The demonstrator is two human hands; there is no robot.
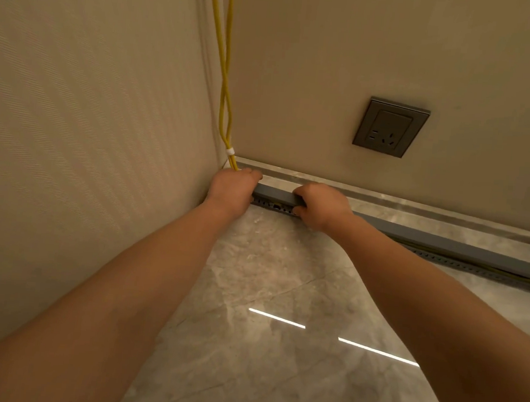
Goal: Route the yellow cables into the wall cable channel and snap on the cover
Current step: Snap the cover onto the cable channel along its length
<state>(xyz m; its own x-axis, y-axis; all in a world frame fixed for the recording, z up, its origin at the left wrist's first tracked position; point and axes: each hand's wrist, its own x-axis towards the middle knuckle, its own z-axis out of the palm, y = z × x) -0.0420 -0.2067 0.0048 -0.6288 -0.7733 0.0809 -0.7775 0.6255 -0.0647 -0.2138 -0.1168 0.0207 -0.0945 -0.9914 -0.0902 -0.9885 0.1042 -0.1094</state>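
Observation:
Two yellow cables (224, 78) hang down the room corner, bound by a white tie (230, 151) just above the skirting. A long grey cover (439, 240) lies along the foot of the wall over the slotted grey channel (273, 205), whose slots show between my hands and again at the right, where a strip of yellow cable (507, 276) shows under the cover. My left hand (233, 189) rests on the cover's corner end, where the cables come down. My right hand (321, 205) grips the cover a little to the right, fingers curled over its front edge.
A grey wall socket (391, 127) sits on the far wall above the channel. A pale stone skirting (417, 204) runs behind the cover. Striped wallpaper covers the left wall (88, 121). The glossy marble floor (278, 330) reflects two light strips.

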